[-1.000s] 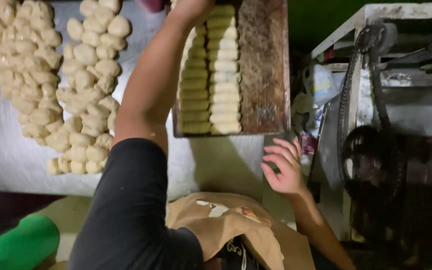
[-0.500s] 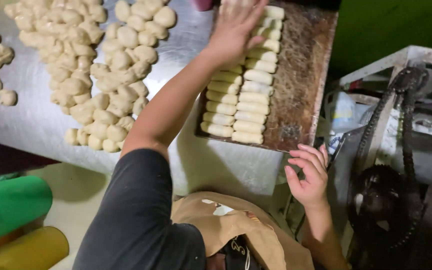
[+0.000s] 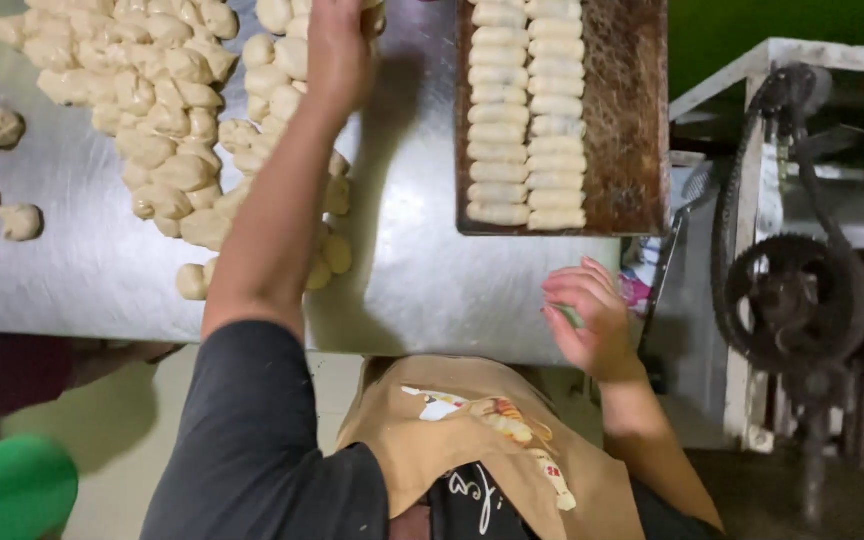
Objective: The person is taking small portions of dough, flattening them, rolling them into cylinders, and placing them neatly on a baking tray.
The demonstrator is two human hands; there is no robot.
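I am watching the left hand (image 3: pixel 340 50) reaching to twelve o'clock over the steel tabletop (image 3: pixel 422 270), fingers clenching on a dough piece (image 3: pixel 372 18) from the dough heap (image 3: pixel 152 110). The right hand (image 3: pixel 587 315) is hovering at the near edge, fingers loosely curled and holding nothing, with the wooden tray (image 3: pixel 632 120) of shaped rolls (image 3: pixel 527 110) lying at one o'clock.

Left hand (image 3: pixel 340 45) fingertips cut off by far edge; grasp unclear. Dough pile (image 3: pixel 142 110) runs past far and left edges. Baking tray (image 3: pixel 632 120) far end cropped. Right hand (image 3: pixel 584 318) palm hidden.
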